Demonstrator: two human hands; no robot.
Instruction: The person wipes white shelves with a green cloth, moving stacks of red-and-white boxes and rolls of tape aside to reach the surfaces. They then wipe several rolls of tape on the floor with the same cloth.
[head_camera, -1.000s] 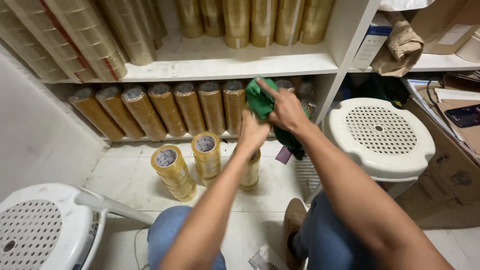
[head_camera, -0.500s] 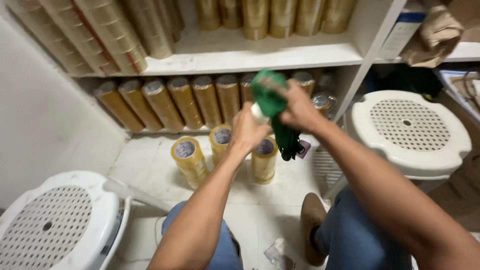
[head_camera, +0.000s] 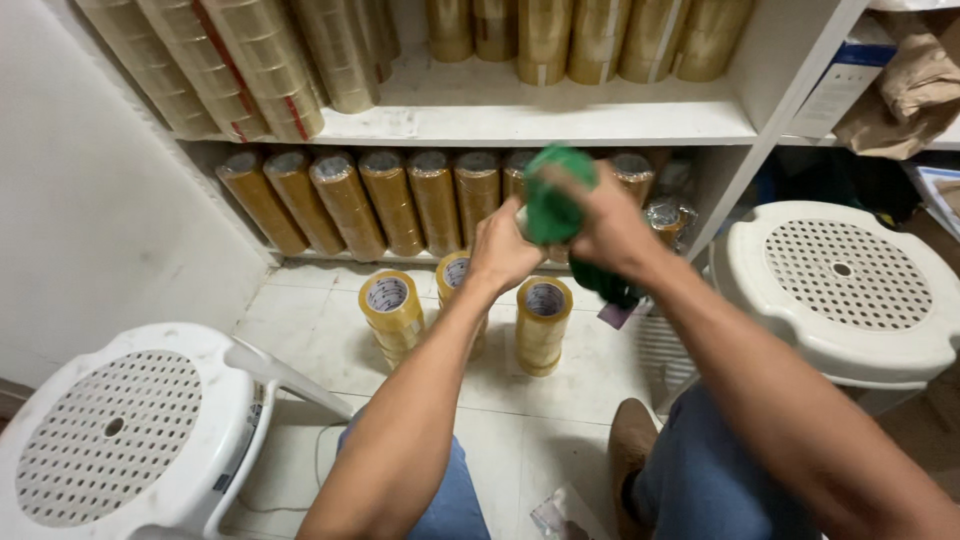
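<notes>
Both hands lower and slightly rightward versus half second ago, green cloth bunched tighter between them; left hand curled closed around cloth's lower edge, right hand clenched over top; cloth held in air before lower shelf, above three tape stacks on floor; white stools either side
</notes>
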